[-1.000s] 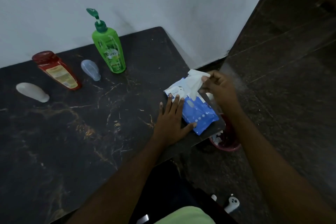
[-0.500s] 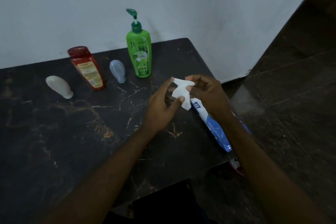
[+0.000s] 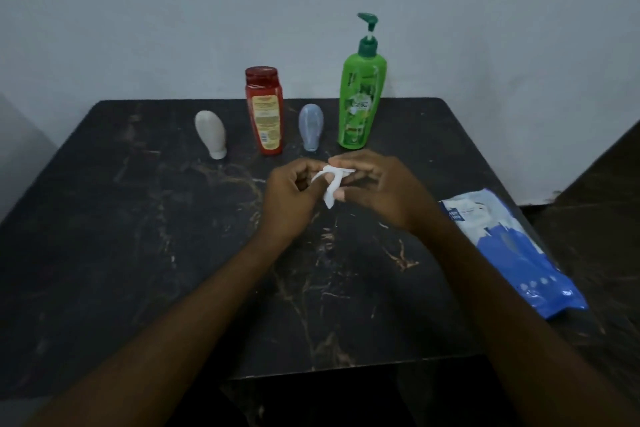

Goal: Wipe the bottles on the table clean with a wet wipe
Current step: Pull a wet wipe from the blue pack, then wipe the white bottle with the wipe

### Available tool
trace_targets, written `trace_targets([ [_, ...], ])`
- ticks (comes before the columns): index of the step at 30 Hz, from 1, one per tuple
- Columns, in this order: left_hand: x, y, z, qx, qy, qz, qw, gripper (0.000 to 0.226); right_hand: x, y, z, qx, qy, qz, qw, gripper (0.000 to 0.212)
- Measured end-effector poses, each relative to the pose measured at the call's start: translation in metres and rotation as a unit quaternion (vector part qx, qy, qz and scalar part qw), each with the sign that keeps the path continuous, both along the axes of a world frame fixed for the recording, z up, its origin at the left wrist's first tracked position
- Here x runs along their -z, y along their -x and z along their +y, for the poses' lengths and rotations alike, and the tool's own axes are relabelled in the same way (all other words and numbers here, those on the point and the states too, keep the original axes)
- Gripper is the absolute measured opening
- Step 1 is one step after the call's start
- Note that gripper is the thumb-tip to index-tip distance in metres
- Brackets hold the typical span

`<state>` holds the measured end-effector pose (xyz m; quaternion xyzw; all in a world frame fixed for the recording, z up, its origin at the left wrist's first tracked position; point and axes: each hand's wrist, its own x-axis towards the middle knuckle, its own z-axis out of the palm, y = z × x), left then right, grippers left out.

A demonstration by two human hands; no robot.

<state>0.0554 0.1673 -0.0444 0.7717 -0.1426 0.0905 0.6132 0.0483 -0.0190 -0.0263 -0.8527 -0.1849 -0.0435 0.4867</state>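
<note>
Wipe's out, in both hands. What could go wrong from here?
The tall green pump bottle could topple onto the small blue bottle if wiped unsteadied. The wipes pack sits at the table edge by the right forearm; a swing might knock it off. The bunched wet wipe may clean poorly.

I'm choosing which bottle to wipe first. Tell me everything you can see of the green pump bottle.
The green pump bottle is tall, bright green, plastic-looking, with a darker green pump on a raised stem and a printed label too blurred to read. It stands upright near the far edge of the dark table, rightmost in the row, untouched by anything else.
</note>
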Motion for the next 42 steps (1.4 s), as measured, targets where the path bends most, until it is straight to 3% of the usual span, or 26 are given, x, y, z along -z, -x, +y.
trace_targets([
  [7, 0.009, 0.024, 0.027, -0.012, -0.004, -0.008, 1.0, 0.015, 0.006, 0.008, 0.037, 0.049, 0.041, -0.114, 0.991, 0.029],
  [12, 0.014, 0.036, 0.047, -0.025, -0.059, 0.011, 0.998, 0.017, 0.018, 0.012, 0.053, 0.088, -0.035, -0.047, 0.994, 0.021],
  [23, 0.044, -0.026, 0.115, -0.307, -0.114, 0.034, 0.944, 0.019, 0.05, -0.028, 0.091, 0.117, -0.14, 0.075, 0.98, 0.012],
  [26, 0.052, -0.053, 0.126, -0.341, -0.115, 0.056, 0.931, 0.036, 0.054, -0.04, 0.103, 0.117, -0.138, 0.084, 0.98, 0.01],
  [30, 0.052, -0.087, 0.129, -0.356, -0.143, 0.093, 0.919, 0.075, 0.063, -0.049, 0.117, 0.106, -0.139, 0.068, 0.982, 0.009],
  [38, 0.043, -0.123, 0.112, -0.371, -0.136, 0.036, 0.918, 0.1, 0.078, -0.062, 0.127, 0.139, -0.124, 0.049, 0.981, 0.012],
  [42, 0.042, -0.13, 0.108, -0.365, -0.171, -0.021, 0.915, 0.097, 0.079, -0.061, 0.126, 0.137, -0.107, 0.021, 0.984, 0.011],
])
